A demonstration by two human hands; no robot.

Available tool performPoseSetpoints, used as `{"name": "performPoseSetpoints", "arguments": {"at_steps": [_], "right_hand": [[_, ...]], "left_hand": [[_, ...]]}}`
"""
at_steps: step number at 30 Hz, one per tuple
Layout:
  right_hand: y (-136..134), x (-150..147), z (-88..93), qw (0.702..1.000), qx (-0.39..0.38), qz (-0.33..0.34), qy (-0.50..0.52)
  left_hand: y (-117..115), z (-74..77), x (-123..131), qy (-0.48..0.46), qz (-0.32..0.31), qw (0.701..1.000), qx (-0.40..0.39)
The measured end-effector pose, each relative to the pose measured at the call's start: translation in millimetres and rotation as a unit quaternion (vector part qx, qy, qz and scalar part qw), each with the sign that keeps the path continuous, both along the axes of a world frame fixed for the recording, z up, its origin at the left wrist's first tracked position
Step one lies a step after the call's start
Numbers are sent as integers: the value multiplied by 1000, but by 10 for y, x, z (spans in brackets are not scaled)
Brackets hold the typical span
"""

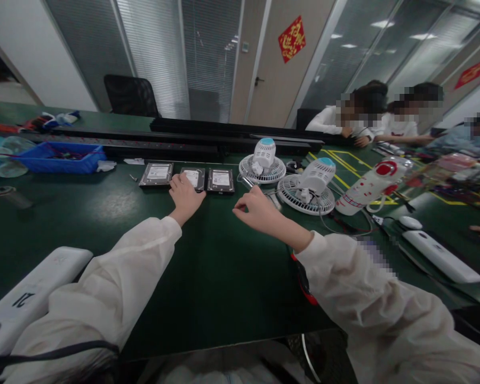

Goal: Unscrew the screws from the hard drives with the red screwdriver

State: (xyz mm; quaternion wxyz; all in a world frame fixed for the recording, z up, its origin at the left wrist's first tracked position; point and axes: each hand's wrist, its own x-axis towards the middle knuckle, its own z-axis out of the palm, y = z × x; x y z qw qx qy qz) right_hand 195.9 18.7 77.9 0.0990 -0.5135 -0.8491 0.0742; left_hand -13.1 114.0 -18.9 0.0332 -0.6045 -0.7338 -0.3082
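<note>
Three hard drives lie in a row on the green table: the left hard drive (157, 174), the middle hard drive (193, 177) and the right hard drive (221, 181), each with a white label. My left hand (187, 197) spans the near side of the middle one, fingers over its left edge and thumb by its lower right corner. My right hand (260, 212) is closed in a pinch, right of the drives. Whatever its fingertips hold, if anything, is not clear. Just beyond its knuckles shows a slim silver rod (246, 181); contact with the hand cannot be made out.
Two white fan heads (264, 160) lie face down right of the drives, beside a red-and-white bottle (374, 184) and cables. A blue bin (64, 158) stands left. White devices (444, 256) flank my arms. Black rails (236, 130) run behind; several people sit far right.
</note>
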Motion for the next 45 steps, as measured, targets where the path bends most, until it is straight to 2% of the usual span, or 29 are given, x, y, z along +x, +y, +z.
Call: {"name": "performPoseSetpoints", "arguments": {"at_steps": [9,21,29,36,45], "right_hand": [[-237,63,-116,999,-19,30,16],[-499,70,-111,997,-62,33,20],[-638,92,-148,998,-51,39,27],[-783,123,-102,997,-35,59,41],[-953,153,-152,993,-6,72,95]], "left_hand": [[88,-13,-12,-18,-6,1000,-3],[77,-7,-14,-16,-11,1000,-1],[20,16,-22,-8,-10,1000,-3],[-243,85,-89,10,-23,999,-35],[-888,88,-199,35,-58,994,-81]]}}
